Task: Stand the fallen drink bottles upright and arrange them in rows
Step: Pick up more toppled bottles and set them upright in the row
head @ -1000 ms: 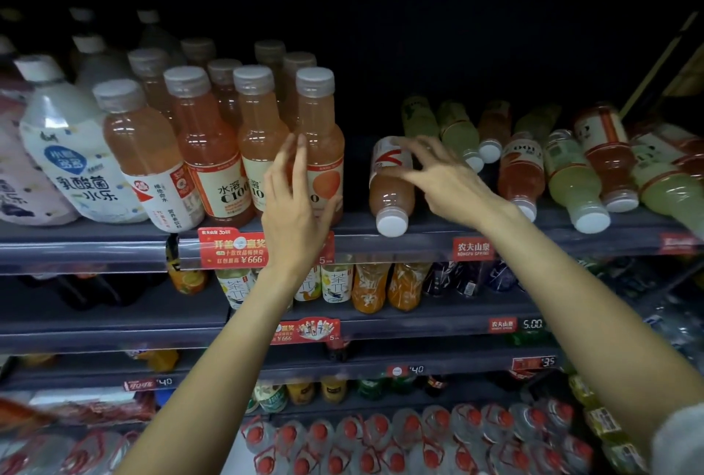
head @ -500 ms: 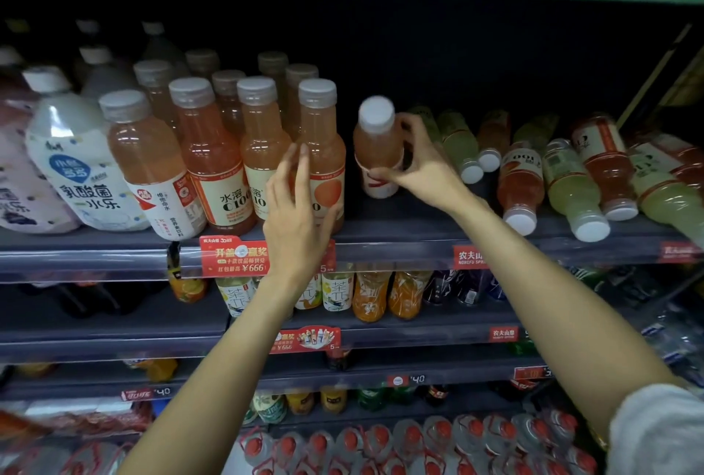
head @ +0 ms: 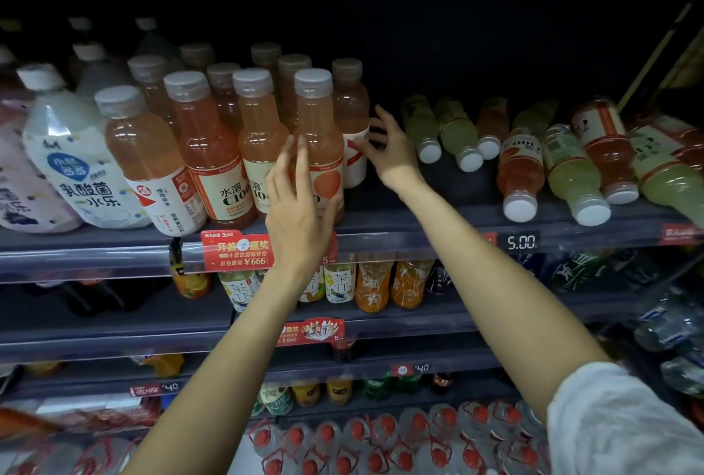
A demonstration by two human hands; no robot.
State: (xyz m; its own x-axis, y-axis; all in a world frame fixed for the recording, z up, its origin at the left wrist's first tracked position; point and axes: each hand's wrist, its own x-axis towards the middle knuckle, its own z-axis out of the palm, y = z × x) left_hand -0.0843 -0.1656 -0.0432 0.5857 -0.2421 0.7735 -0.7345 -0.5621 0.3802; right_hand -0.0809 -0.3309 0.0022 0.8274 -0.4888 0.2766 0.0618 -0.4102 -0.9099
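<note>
Head view showed the right hand (head: 388,148) with fingers spread and loose, fingertips at the label of an upright orange bottle (head: 350,120) standing at the right end of the upright rows. Fallen bottles (head: 518,169) lay on the same shelf (head: 438,223) to that hand's right, long axes running front to back, caps toward the shelf edge. Being nearer, it looked the likelier one to fetch them. Across the front orange bottle (head: 318,139), the left hand (head: 301,204) rested, fingers straight.
</note>
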